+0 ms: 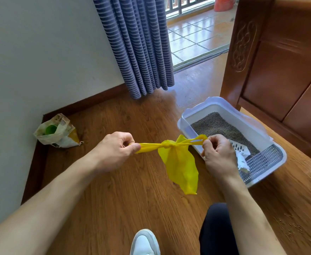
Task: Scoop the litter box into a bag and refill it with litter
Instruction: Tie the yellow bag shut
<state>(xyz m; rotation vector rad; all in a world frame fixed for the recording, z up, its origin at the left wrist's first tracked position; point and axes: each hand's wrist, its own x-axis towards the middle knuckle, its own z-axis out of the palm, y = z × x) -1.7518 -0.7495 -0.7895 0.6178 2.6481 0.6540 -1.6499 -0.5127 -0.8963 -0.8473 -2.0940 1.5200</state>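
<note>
Two hands on one yellow bag, knot mid-span. Far left by the wall: litter sack, open, green cup inside. Left hand pinches one bag handle, right hand pinches the other; the handles run left-right between them, the bag body hangs below the knot. Litter box sits just right, behind the right hand, scoop inside. Right hand nearer the box, left nearer the sack. Open floor below; cabinet blocks the right.

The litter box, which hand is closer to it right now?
Right. The right hand pinches a yellow bag handle just in front of the litter box near wall. The left hand pulls the other handle, farther left over bare floor.
</note>
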